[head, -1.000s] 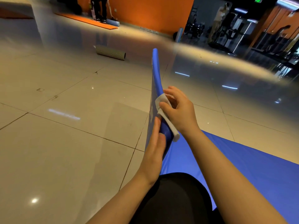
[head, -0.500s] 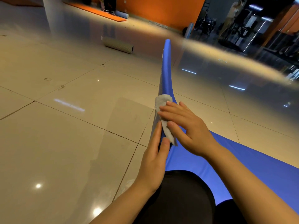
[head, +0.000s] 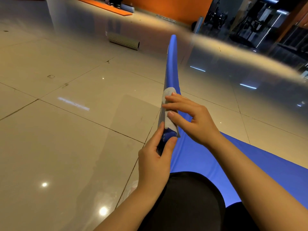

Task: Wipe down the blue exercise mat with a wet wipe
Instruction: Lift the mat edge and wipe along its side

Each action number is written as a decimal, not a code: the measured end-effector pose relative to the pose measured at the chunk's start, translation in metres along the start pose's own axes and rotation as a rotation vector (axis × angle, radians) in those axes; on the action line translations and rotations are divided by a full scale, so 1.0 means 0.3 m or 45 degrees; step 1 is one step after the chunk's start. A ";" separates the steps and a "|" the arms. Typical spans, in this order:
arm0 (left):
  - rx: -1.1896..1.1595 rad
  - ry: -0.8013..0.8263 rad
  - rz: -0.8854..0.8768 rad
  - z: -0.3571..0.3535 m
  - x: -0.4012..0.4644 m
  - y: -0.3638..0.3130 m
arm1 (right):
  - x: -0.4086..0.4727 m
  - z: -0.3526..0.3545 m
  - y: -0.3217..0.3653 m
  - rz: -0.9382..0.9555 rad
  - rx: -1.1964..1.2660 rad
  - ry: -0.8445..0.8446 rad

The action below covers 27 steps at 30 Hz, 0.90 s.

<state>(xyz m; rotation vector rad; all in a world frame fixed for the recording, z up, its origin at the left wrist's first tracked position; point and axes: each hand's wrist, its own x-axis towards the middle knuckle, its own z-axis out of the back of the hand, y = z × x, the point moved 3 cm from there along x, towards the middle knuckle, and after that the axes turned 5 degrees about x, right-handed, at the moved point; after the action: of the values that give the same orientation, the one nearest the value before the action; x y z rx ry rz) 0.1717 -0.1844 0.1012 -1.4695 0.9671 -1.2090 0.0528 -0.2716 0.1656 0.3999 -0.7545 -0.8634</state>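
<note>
Pinching blue mat edge, left hand, right hand fingers pressing wet wipe

Glossy beige tiled floor, blue mat and rolled grey mat on it.

**Count of items in the head view**

I count two hands: the left hand and the right hand. One blue exercise mat and one white wet wipe are present. On the tiled floor I count one rolled grey-green mat, one flat orange mat and one rolled pale mat beside it. One pair of standing feet shows at the top edge.
</note>
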 end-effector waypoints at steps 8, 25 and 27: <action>0.153 -0.011 -0.043 0.024 -0.081 -0.001 | 0.175 0.047 -0.050 -0.039 -0.280 -0.067; 0.287 -0.039 -0.122 0.096 -0.179 0.034 | 0.198 0.145 -0.090 0.001 -0.175 -0.195; 0.269 -0.029 -0.070 0.117 -0.164 0.040 | 0.218 0.132 -0.099 -0.093 -0.142 -0.244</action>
<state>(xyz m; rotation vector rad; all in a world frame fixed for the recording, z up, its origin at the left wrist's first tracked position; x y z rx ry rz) 0.1967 -0.1332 0.0773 -1.3463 0.7632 -1.2903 0.0352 -0.3424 0.2029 0.2485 -0.8675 -1.0175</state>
